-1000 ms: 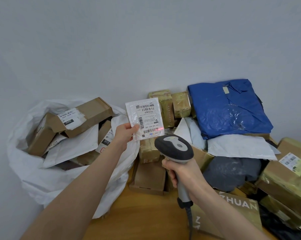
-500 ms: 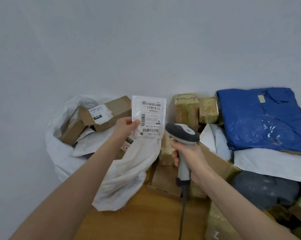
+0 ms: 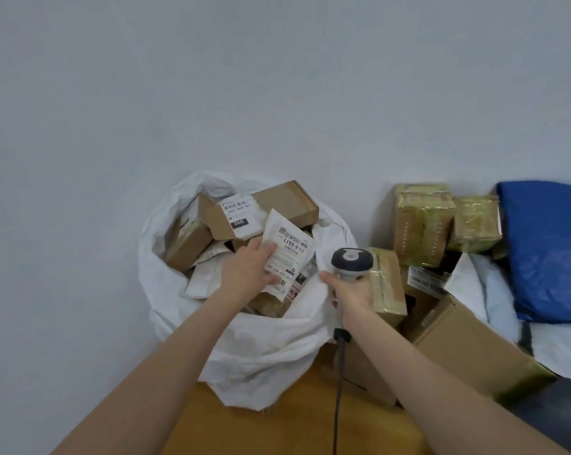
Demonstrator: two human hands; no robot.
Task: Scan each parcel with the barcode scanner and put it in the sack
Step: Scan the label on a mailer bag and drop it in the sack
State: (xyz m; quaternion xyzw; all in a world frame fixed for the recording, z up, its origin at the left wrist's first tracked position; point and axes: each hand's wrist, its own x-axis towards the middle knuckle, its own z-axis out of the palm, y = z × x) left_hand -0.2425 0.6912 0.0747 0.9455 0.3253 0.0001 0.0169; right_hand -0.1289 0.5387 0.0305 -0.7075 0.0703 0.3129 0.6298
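Our left hand (image 3: 249, 274) has its fingers (image 3: 267, 249) curled round the white parcel (image 3: 290, 254), tilted over the open mouth of the sack (image 3: 261, 353), above the boxes inside. Our right hand (image 3: 353, 293) grips the barcode scanner (image 3: 351, 261) just beside the sack, over the table (image 3: 277, 428).

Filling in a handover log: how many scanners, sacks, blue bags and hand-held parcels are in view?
Barcode scanner: 1
White sack: 1
Blue bag: 1
Held parcel: 1
Total: 4
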